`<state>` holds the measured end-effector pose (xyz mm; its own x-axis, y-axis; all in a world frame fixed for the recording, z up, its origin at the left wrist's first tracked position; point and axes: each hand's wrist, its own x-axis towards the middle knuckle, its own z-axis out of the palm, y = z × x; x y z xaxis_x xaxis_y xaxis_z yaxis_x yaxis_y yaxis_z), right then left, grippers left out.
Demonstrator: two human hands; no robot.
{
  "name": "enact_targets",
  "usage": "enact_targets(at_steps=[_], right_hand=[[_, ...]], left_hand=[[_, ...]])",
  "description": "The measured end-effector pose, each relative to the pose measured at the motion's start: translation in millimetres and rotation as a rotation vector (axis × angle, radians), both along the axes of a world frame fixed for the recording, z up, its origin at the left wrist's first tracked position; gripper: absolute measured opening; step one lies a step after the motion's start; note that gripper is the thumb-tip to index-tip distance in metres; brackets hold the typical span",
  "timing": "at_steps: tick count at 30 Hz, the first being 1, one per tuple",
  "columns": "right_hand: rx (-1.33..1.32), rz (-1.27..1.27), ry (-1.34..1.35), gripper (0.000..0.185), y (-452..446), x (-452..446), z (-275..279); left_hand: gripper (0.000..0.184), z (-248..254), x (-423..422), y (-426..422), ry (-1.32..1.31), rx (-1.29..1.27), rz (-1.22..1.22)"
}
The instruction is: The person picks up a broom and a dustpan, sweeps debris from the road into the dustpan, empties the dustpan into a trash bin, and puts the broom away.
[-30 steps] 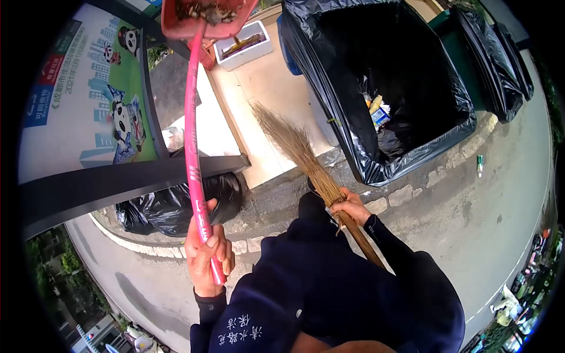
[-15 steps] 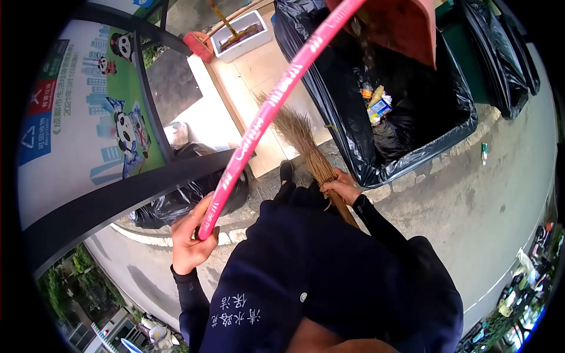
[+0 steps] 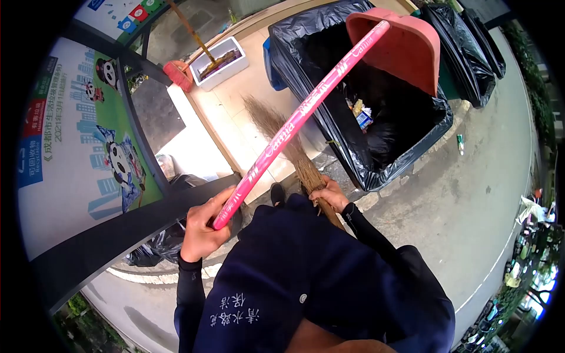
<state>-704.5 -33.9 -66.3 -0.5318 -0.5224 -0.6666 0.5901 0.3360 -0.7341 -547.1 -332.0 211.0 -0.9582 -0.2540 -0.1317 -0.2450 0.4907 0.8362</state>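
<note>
My left hand (image 3: 204, 226) is wrapped round the lower end of the pink handle (image 3: 288, 129) of a long dustpan. At its far end the red pan (image 3: 406, 44) hangs over an open bin lined with a black bag (image 3: 359, 162). In my right hand (image 3: 331, 195) is a straw broom (image 3: 303, 165), gripped low on its bristle bundle, bristles pointing forward and left. Within the bin lies some litter, including a blue and white wrapper (image 3: 364, 119). The inside of the pan is only partly visible.
To the right stands another black-lined bin (image 3: 465, 53). A white tub (image 3: 220, 63) with a mop in it and a red brush head (image 3: 178, 75) are ahead left. A signboard frame (image 3: 141, 220) runs close by my left arm. A small green and white packet (image 3: 460, 145) lies on the pavement.
The red pan shows more fully, and the debris that was falling from it is no longer seen. My left hand and the handle have shifted slightly; both hands keep their grip.
</note>
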Motion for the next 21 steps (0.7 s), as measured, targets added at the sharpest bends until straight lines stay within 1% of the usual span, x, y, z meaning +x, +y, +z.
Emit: enact_targets(at_steps=[2,3,5,6,7,9,10,11,13,14,15,17,18,19,20,21], right_hand=[[-0.045,-0.059,-0.131,0.06,-4,4,-7],[-0.017,-0.062,-0.086,0.057,-11,6,-2],[-0.051,-0.053,-0.161,0.054,-16,9,-13],[-0.012,-0.032,-0.165,0.052,-22,9,0],[-0.012,0.002,-0.176,0.052,-26,12,-3],[-0.024,-0.051,-0.182,0.052,-31,16,-6],[-0.001,-0.034,-0.188,0.051,-32,16,-9],[0.001,-0.024,-0.189,0.051,-37,15,-7],[-0.009,-0.027,-0.196,0.049,-45,14,-3],[-0.004,-0.028,-0.199,0.049,-49,13,-2],[0.021,-0.007,-0.223,0.049,-51,12,0],[0.056,0.009,-0.246,0.048,-51,10,-3],[0.049,-0.004,-0.207,0.048,-51,14,-5],[0.041,-0.016,-0.166,0.047,-51,17,-7],[0.092,-0.017,-0.179,0.047,-53,17,3],[0.079,-0.038,-0.218,0.047,-53,19,3]], left_hand=[[0.068,-8,3,-7,0.087,0.179,0.066],[0.076,-13,9,-18,0.014,0.323,0.047],[0.085,-10,14,-20,0.016,0.691,0.189],[0.093,-13,20,-29,-0.011,0.75,0.15],[0.094,-12,22,-35,-0.01,0.854,0.147],[0.091,-16,23,-40,0.129,1.068,0.213],[0.088,-16,20,-40,0.231,1.166,0.236],[0.088,-16,16,-44,0.236,1.166,0.245],[0.087,-18,8,-53,0.332,1.312,0.397],[0.08,-28,5,-60,0.384,1.33,0.372],[0.08,-36,-1,-65,0.378,1.339,0.372],[0.071,-54,-14,-76,0.392,1.349,0.541],[0.06,-69,-19,-83,0.382,1.341,0.577],[0.06,-83,-26,-92,0.379,1.347,0.576],[0.05,-98,-35,-103,0.353,1.366,0.633],[0.039,-116,-43,-115,0.328,1.384,0.69]])
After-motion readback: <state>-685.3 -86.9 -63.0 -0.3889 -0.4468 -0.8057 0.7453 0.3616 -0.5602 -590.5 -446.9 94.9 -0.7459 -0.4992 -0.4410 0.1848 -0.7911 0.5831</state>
